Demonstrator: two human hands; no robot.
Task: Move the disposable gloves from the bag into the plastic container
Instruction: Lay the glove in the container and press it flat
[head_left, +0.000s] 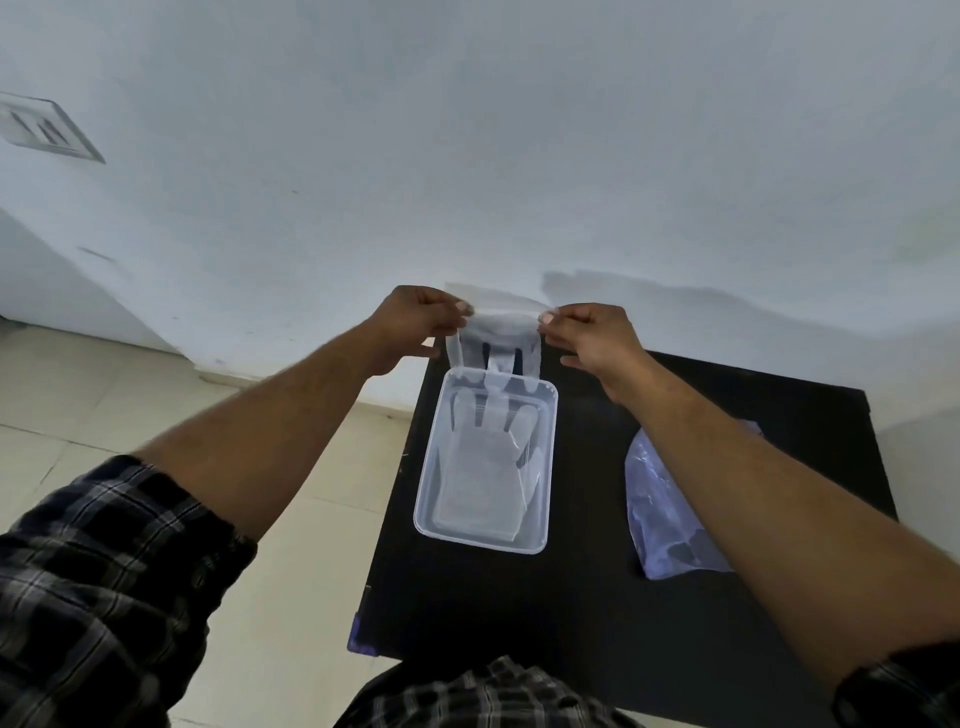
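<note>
Disposable glove (493, 340), clear film, hangs cuff-up over the far end of the plastic container (485, 467), its fingertips at the rim. The left hand (415, 325) and right hand (587, 332) each pinch one cuff corner. Another glove (480, 467) already lies flat inside. The bag (662, 509) rests near the bench's (519, 623) right edge. Risk: limp film may drape over the far rim. The container sits close to the bench's left edge; open room lies between it and the bag.

Two hands: left (415, 325), right (589, 335). Two gloves: one held (496, 338), one in container (485, 457). One container (431, 525). One bag (662, 499). One table (571, 623).
</note>
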